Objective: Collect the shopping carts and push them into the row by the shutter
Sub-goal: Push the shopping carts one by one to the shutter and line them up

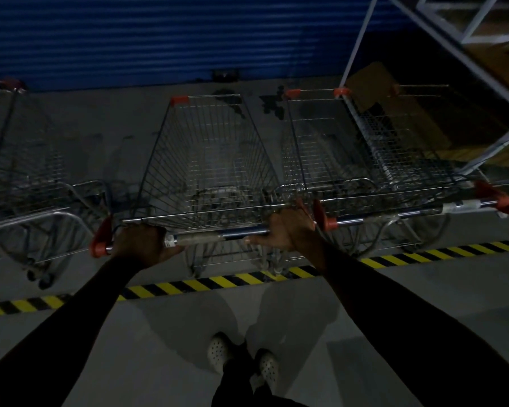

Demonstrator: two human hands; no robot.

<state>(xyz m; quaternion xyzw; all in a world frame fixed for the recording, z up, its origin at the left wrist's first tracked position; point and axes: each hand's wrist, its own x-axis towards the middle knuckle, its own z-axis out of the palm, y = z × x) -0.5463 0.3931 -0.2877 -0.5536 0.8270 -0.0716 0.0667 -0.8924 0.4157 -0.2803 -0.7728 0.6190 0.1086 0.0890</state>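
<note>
Head view: left grip (141,245) and right grip (288,227) clamp the shopping cart handle (209,237) wide apart, likely to steer straight toward the shutter (159,39).

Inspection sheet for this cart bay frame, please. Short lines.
Surface: grey concrete floor, dark stains near the shutter; hazard tape runs across.
Job's things: middle cart noses toward the shutter, between left cart and right cart.
Clutter: cardboard behind right cart.
Hands: left hand and right hand both grip middle cart's handle.
Cables: nothing seen.
Surroundings: blue shutter down; metal frame at right; dim light.
</note>
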